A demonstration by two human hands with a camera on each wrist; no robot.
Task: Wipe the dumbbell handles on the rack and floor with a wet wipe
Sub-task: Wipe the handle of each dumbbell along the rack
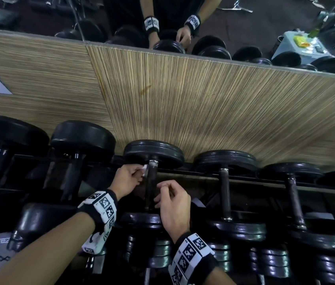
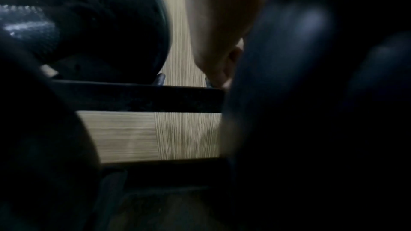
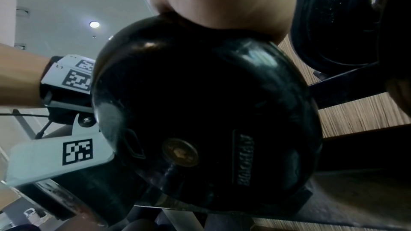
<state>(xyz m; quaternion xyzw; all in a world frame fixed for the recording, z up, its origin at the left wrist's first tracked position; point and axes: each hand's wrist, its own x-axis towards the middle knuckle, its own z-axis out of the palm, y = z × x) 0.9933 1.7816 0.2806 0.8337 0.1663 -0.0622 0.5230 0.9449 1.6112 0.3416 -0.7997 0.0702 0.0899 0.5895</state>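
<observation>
Two hands work at one dumbbell handle (image 1: 151,182) on the top shelf of the rack (image 1: 244,177), against the wood-panelled wall (image 1: 203,103). Left hand (image 1: 126,178) pinches a white wipe (image 1: 145,170) against the handle's far end, near the weight plate (image 1: 154,153). Right hand (image 1: 172,204) hovers beside the handle, fingers loosely curled, holding nothing.

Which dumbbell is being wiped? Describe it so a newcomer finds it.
Find the wood-grain wall; the rack's top row runs along its foot. The dumbbell being wiped is third from the left, the only one with hands on its handle, the left hand pinching a white wipe.
</observation>
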